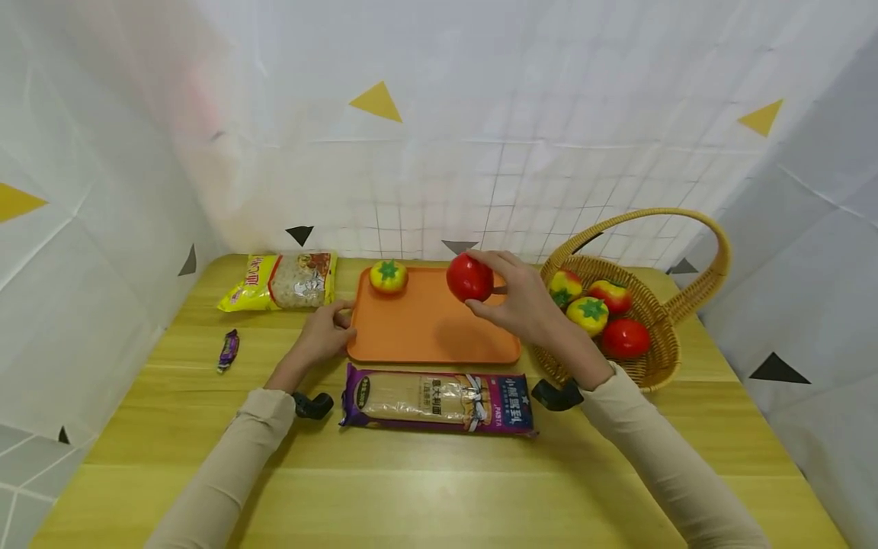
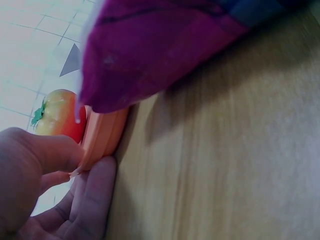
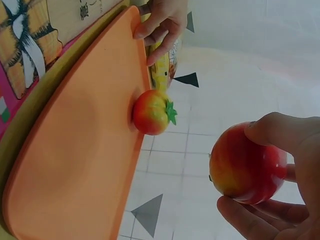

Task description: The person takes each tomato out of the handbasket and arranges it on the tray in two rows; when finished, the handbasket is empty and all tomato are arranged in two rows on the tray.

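Note:
My right hand [image 1: 516, 297] grips a glossy red toy tomato [image 1: 469, 277] between thumb and fingers, raised over the orange tray [image 1: 418, 335]. In the right wrist view this tomato [image 3: 245, 165] shades to yellow on one side. My left hand [image 1: 322, 333] pinches the tray's left rim, thumb on top and fingers along the outer side, as the left wrist view shows. A second toy tomato [image 1: 389, 277], yellow and red with a green leafy top, sits in the tray's back left corner.
A wicker basket [image 1: 661, 347] with a tall handle stands at the right, holding several toy fruits. A purple pasta pack [image 1: 439, 402] lies in front of the tray. Left of it are a yellow food bag [image 1: 291, 282] and a purple wrapped candy [image 1: 229, 349].

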`<state>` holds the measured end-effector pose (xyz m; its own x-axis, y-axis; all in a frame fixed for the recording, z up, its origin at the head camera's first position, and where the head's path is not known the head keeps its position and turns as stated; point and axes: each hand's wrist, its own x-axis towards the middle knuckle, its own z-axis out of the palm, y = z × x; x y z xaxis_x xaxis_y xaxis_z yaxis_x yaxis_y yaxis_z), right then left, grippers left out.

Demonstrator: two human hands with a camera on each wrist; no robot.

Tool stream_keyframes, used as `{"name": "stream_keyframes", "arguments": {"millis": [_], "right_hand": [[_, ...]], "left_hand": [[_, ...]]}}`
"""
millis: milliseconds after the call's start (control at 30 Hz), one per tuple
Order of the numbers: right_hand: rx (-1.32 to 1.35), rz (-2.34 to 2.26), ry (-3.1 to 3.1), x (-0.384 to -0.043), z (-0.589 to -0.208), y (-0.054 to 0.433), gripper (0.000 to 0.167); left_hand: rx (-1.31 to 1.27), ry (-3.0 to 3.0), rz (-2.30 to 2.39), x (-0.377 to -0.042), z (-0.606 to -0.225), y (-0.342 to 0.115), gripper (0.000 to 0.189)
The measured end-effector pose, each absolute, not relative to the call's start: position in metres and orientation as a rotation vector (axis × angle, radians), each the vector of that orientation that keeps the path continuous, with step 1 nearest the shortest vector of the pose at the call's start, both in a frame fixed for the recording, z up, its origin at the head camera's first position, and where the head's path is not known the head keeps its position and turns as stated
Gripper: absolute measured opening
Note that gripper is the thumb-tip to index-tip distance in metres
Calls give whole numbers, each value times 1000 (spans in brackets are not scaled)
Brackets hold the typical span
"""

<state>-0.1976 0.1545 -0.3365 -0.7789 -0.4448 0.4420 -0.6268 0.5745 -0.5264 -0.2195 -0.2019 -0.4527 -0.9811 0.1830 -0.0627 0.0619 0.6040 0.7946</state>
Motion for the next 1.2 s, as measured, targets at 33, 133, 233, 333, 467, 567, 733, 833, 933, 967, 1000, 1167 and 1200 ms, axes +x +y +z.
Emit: {"name": "stream_keyframes", "arguments": {"millis": [33,133,233,333,467,567,733,833,933,967,1000,1167,1200], "right_hand": [[881,998,-2549,-199,-336,154,73],[881,1001,-2562,-203,-337,150,72],[885,1019,-2584,-208,-339,145,72],[859,1022,-2612,-212,-342,141,71],[808,1013,-2636,-220,-344,138,70],[797,1010,-2644,-226,-344,137,70],[810,1004,-2671,-236,-346,135,70],[826,988,-2696,-242,-351,132,72],[832,957,-2715,-247,-355,129,73],[830,949,-2723,-249,-357,128,73],[826,941,-2731,-250,-359,127,72],[793,914,-2765,-258,-368,123,71],[786,923,-2771,-260,-370,122,72]], "left_hand": [[211,2685,1328,-220,-452,-202,56],[190,2664,1346,-219,-451,-204,56],[161,2643,1362,-217,-452,-206,57],[151,2620,1379,-215,-453,-207,58],[161,2610,1389,-215,-454,-205,58],[169,2621,1382,-216,-454,-203,57],[195,2627,1377,-219,-452,-200,57],[211,2640,1378,-220,-451,-201,56],[215,2657,1368,-221,-451,-202,56],[216,2659,1365,-220,-451,-202,56],[220,2661,1359,-220,-451,-202,56],[206,2634,1385,-217,-452,-201,56],[202,2630,1392,-217,-453,-201,56]]}}
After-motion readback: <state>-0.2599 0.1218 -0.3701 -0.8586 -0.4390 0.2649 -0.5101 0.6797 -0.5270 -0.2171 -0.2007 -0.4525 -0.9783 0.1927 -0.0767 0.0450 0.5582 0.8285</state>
